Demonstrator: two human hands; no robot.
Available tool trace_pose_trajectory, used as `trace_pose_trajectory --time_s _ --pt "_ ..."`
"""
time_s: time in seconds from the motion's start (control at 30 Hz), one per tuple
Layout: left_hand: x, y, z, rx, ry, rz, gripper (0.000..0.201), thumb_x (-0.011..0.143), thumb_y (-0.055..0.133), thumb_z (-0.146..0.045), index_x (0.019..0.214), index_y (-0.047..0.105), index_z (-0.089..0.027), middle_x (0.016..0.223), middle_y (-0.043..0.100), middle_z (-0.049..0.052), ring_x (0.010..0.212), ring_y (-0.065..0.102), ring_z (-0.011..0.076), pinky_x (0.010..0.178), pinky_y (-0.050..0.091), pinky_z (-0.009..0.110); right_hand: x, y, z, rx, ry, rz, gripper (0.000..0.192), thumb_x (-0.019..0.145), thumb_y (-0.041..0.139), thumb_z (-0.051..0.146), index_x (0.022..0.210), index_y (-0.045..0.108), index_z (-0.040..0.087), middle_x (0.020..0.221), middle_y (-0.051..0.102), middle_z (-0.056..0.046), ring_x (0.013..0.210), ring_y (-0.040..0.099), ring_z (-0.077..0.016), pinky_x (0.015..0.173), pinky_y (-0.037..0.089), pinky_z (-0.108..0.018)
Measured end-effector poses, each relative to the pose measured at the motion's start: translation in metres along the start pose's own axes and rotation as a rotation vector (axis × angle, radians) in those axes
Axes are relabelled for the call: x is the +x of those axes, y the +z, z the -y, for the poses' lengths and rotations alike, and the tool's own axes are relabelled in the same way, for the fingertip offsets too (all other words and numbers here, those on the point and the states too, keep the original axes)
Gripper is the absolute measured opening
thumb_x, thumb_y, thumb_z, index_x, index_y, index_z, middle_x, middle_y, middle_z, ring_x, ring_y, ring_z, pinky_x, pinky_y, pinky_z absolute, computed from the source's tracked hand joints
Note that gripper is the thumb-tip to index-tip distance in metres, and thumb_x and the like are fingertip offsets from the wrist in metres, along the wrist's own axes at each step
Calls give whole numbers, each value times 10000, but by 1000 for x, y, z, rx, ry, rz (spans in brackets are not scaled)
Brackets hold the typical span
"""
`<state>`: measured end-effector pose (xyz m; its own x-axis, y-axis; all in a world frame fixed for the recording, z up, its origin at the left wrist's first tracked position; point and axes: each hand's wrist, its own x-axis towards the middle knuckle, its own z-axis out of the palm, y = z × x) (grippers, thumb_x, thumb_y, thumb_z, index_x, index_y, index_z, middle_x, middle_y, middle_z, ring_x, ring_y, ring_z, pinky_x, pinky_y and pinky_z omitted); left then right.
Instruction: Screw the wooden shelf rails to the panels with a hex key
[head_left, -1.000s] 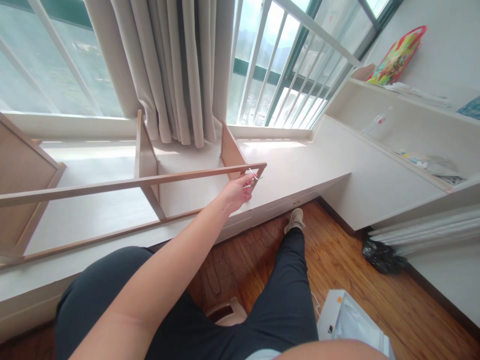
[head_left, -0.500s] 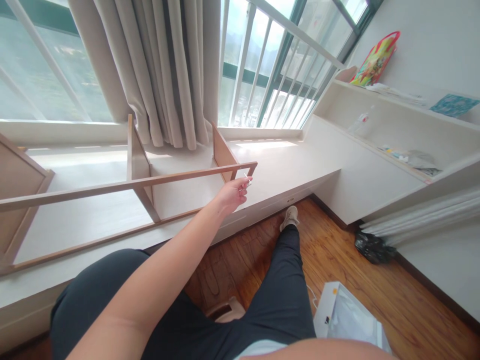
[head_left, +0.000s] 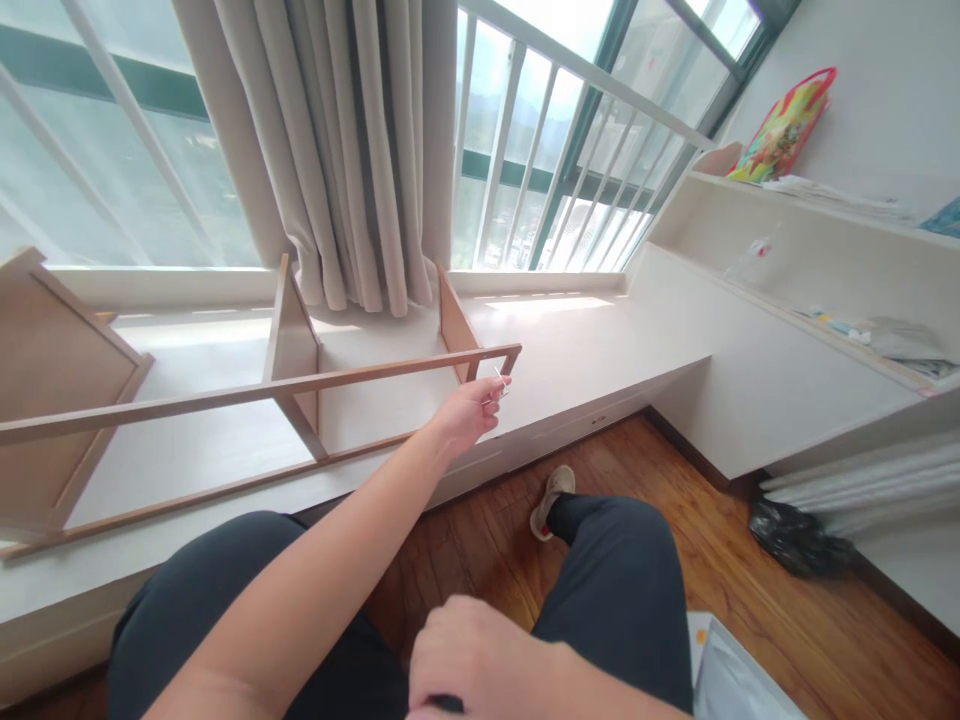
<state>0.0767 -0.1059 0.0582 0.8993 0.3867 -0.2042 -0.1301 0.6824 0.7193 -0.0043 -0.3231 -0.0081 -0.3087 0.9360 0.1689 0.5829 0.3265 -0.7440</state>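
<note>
Left hand [head_left: 466, 413] at wooden frame [head_left: 247, 390]

The shelf frame [head_left: 255, 395] is pale tan wood with plain, unpatterned panels, lying on a cream-white window bench [head_left: 600, 340] in front of beige curtains [head_left: 352, 150]. The tool [head_left: 498, 383] at the frame's corner looks silvery, though it is too small to be sure. The floor [head_left: 750, 560] is reddish-brown wood grain, the trousers [head_left: 622, 570] are dark grey, and the bag [head_left: 784, 125] is red, yellow and green.
</note>
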Motion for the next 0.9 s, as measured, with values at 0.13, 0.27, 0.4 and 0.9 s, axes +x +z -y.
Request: trace_pose_trajectory --time_s 0.13,0.27,0.4,0.9 --pt "-2 -2 -4 -5 18 -48 414 652 925 -336 950 755 -104 738 466 -47 550 358 37 463 247 172 -1 -79 -46 -136 -4 -670 262 1022 509 244 762 532 217 687 560 10 643 517 -147 630 404 -299" --pt "-4 -3 -11 10 38 -99 448 628 953 -372 926 754 -104 717 441 -52 570 347 46 492 253 186 13 -142 -96 -186 -13 -1054 154 1005 559 154 867 571 220 715 555 36 624 518 -123 621 423 -268" --pt "-6 -1 -14 41 35 -136 409 687 928 -400 931 768 -113 657 380 -65 586 332 65 528 271 195 36 -167 -132 -240 -109 -1120 162 935 671 116 1032 600 224 818 616 26 715 607 -138 715 511 -285" --pt "-9 1 -14 96 46 -199 314 805 836 -403 929 764 -124 853 654 74 825 594 171 684 413 253 77 -179 -139 -77 -238 -969 320 888 741 65 1136 627 233 885 657 -7 727 597 -141 675 546 -300"
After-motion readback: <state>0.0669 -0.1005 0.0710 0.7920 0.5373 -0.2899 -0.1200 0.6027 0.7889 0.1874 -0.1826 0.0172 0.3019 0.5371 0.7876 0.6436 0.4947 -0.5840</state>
